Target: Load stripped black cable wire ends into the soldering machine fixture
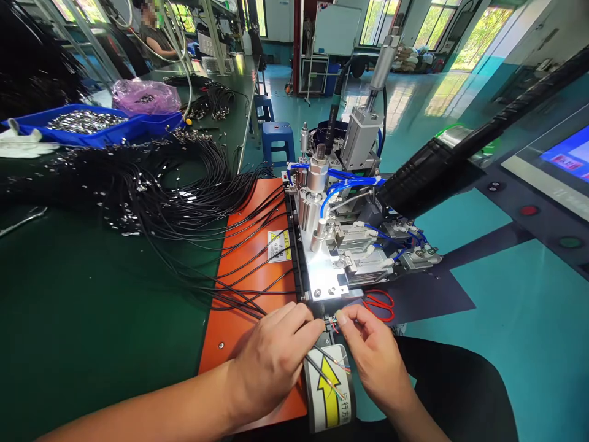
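My left hand (276,350) is closed around black cables, its thumb and forefinger pressed together at the front edge of the machine (317,264). Two stripped cable ends (326,376) stick out under that hand, with fine coloured wires fanned over a yellow arrow label (329,399). Facing it, my right hand (372,353) pinches thin wires (334,323), some white and some red, between thumb and forefinger. The fingertips partly cover these wires, so their exact seating at the machine's edge is hidden.
Black cables (197,190) lie bundled on the green table (92,307) and across the orange plate (257,233). Red-handled scissors (380,305) lie right of the machine. A blue tray (41,120) holds small metal parts. A control panel (529,190) stands right; a person (156,37) sits far back.
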{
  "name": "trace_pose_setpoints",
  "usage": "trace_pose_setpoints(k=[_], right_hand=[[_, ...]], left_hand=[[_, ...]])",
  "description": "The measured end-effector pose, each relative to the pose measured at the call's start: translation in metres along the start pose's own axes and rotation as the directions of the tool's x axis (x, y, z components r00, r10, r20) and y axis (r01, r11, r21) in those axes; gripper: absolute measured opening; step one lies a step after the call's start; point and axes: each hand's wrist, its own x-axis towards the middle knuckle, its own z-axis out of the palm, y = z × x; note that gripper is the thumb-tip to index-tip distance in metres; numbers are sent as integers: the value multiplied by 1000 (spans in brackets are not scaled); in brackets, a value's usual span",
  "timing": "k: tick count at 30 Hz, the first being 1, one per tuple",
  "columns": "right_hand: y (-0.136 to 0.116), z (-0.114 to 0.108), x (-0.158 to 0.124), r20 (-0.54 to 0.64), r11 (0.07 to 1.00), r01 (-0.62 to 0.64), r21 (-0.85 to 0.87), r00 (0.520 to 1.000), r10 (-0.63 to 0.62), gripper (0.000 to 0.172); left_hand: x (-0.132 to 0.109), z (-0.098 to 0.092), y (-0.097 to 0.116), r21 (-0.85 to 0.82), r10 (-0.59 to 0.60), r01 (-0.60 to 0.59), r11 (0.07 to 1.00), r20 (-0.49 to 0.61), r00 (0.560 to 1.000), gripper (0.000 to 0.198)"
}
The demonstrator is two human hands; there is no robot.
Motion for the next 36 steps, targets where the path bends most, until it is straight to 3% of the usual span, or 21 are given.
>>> trace_pose_setpoints(k=[24,36], right_hand=[[-7,2,-1,-54,983,19,-183,998,-30,34],[-4,5,0,-58,987,7,-161,998,-17,36]], left_hand=[[-1,3,1,75,-23,22,997,12,1000,20],[-2,4,-1,61,-26,24,998,30,999,19]])
